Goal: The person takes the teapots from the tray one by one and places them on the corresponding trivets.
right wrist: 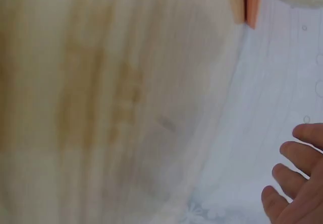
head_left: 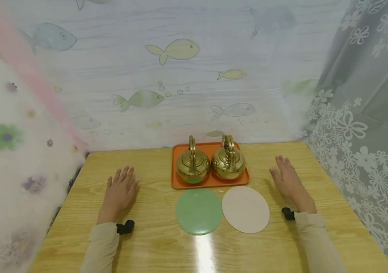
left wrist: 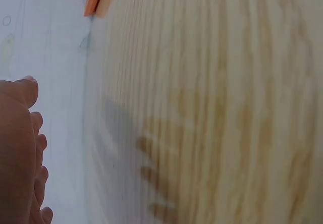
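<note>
**A:** So what are the hands doing here? Looks like nothing is being held.

**B:** Yep. The left hand (head_left: 119,187) is lying flat on the light wooden worktop (head_left: 153,242) with fingers straight and slightly spread, and the right hand (head_left: 287,179) is doing the same, maybe hovering a touch above it. Both are empty and sitting well apart.

**A:** And the stuff between them?

**B:** An orange rectangular plastic tray (head_left: 177,184) is sitting between the hands, a bit further forward than the fingertips. It's carrying two round shiny brass kettles side by side, just about touching: the left kettle (head_left: 192,165) is nearer the left hand, the right kettle (head_left: 228,162) nearer the right. Their arched handles are standing upright, running front to back.

**A:** The discs?

**B:** A round green mat (head_left: 199,211) and a round beige mat (head_left: 245,209) are lying just in front of the tray, on the person's side, each under its own kettle.
</note>
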